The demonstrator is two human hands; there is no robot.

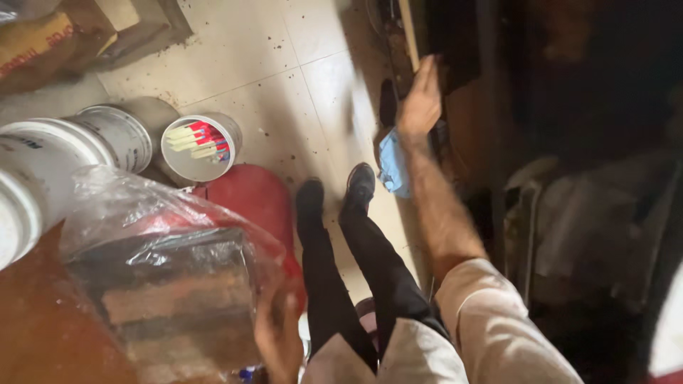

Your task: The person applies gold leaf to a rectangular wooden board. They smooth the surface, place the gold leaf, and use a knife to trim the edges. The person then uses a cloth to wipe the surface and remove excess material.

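You are looking straight down at a tiled floor [235,64] speckled with dark spots, your dark trouser legs and black shoes [361,183] showing below.

Left hand [279,334]: fingers are curling around the right edge of a clear plastic bag [160,249], gripping it. The bag is holding a dark, block-like bundle; its exact kind is too blurred to tell. It is hanging low at the left of the view, in front of a red round object [256,199] on the floor.

Right hand [420,99]: arm is stretching forward, hand flat and open, fingers extended, palm pressing against the edge of a dark wooden frame [405,43]. It is holding nothing. A blue cloth [393,165] is lying on the floor just below the wrist, beside the right shoe.

At the left, white buckets [43,163] are standing close together. A smaller white bucket [201,146] near them is holding white sticks with red and blue ends [203,139].
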